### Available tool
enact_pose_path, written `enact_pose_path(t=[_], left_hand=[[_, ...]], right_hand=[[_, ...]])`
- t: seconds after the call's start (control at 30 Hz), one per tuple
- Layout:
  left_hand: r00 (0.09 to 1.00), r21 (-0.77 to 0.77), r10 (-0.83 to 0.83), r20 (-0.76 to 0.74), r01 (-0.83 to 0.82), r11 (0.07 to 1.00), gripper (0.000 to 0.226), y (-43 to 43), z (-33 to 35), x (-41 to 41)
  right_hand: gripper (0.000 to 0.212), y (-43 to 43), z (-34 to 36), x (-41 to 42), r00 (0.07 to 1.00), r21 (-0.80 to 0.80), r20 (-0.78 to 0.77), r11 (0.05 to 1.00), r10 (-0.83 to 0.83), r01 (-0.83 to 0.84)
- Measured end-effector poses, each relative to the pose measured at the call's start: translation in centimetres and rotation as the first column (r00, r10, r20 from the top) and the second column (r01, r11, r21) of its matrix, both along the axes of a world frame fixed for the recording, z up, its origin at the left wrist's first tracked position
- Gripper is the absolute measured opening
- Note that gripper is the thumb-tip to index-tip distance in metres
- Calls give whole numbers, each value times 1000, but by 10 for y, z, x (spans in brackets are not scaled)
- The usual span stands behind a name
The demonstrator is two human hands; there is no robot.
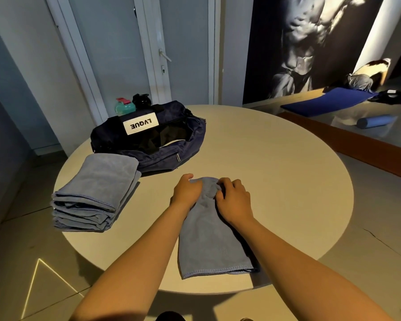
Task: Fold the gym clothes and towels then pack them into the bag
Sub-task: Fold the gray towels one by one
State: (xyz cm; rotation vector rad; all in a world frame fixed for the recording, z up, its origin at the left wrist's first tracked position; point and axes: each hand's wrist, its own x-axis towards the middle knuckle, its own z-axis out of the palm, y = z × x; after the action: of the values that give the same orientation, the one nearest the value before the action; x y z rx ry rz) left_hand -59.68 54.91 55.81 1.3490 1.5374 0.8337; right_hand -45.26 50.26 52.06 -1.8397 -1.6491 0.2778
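Observation:
A grey-blue towel lies lengthwise on the round table, folded into a narrow strip with its hemmed end toward me. My left hand and my right hand both grip its bunched far end, fingers curled into the cloth. A stack of folded grey-blue towels sits at the table's left edge. Behind it the dark navy gym bag stands unzipped, its white label on top and dark contents inside.
A teal bottle and a black bottle stand behind the bag. A blue mat and a rolled blue mat lie on the floor at the right, past a low wooden ledge. A door is behind the table.

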Motion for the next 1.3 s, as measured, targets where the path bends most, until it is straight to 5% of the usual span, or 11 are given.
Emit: enact_pose_path(t=[0.2, 0.37, 0.5, 0.57, 0.7, 0.83, 1.0, 1.17, 1.3], left_hand=[[984, -21, -86, -158, 84, 996, 55, 19, 14, -2], [904, -86, -290, -315, 277, 957, 61, 38, 24, -5], [688, -124, -299, -661, 293, 948, 61, 53, 31, -3], [668, -51, -224, -710, 268, 962, 51, 57, 35, -1], [851, 340, 52, -522, 151, 928, 36, 52, 45, 3], [876, 590, 208, -436, 104, 800, 32, 28, 42, 1], [895, 655, 226, -385, 93, 750, 20, -21, 29, -7], [905, 723, 159, -396, 200, 661, 27, -69, -2, -25], [895, 627, 51, -444, 270, 730, 32, -104, -26, -31]], right_hand=[[56, 14, 15, 4, 988, -148, -126, 986, -94, 75], [43, 44, 34, 0, 988, -250, 157, 967, -8, 47], [32, 66, 53, -3, 999, -302, -1, 952, -53, 50], [32, 72, 58, -2, 993, -195, -103, 980, -65, 44], [36, 67, 70, -2, 967, 133, -253, 991, 12, 23], [37, 46, 77, 7, 962, 154, -274, 987, -2, 46], [51, 9, 68, 20, 980, 153, -176, 986, 92, -65], [45, -32, 49, 28, 974, 236, -120, 958, 193, -161], [58, -72, 29, 29, 970, 170, -118, 967, 211, -190]])
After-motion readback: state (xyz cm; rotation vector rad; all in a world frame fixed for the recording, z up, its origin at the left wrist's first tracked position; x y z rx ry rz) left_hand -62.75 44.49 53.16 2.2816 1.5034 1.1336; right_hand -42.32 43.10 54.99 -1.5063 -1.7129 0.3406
